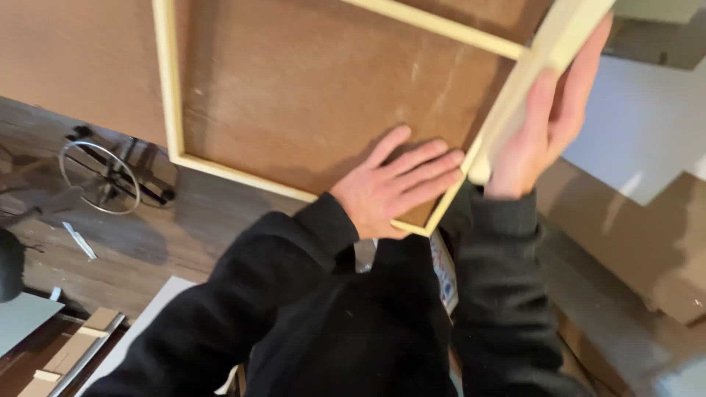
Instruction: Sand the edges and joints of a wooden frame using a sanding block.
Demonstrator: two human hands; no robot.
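Wooden frame (175, 110): left hand (393, 184) flat inside, right hand (548, 117) gripping edge.

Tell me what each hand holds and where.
Right hand grips the pale wooden strip near its lower end; left hand rests flat on the brown board.

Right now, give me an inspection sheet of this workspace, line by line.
Surface: dark wood-grain floor, partly covered by boards.
Job's things: brown hardboard panel framed by pale wooden strips; a pale wooden strip stands along its right edge.
Clutter: metal ring stand, small white scrap, wood offcuts.
Hands: left hand flat on the panel; right hand grips the strip.
Cables: nothing seen.
Surroundings: white sheet and brown cardboard at right.
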